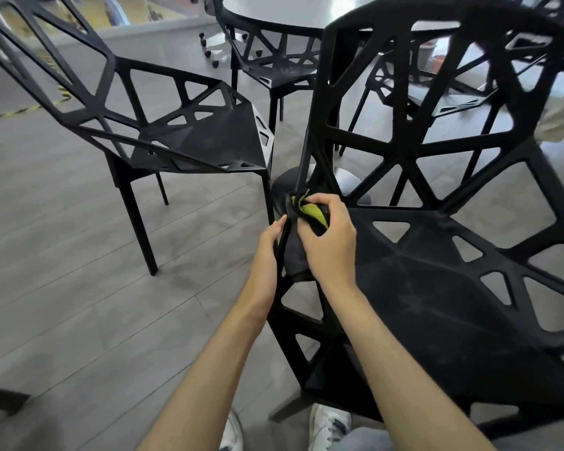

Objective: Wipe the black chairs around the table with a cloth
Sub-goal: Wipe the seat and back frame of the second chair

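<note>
Right hand (329, 242) grips the cloth (306, 216) against the near chair's (437, 288) frame edge, left hand (269, 252) pinching that strut; other chairs (189, 138) around the table (290, 11) look yet to be wiped.

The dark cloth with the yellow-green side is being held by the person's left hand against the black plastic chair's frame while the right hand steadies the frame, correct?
Not quite: the hands are swapped. In the head view the right hand grips the dark cloth with the yellow-green side against the frame of the black plastic chair, while the left hand steadies the frame bar beside it.
</note>
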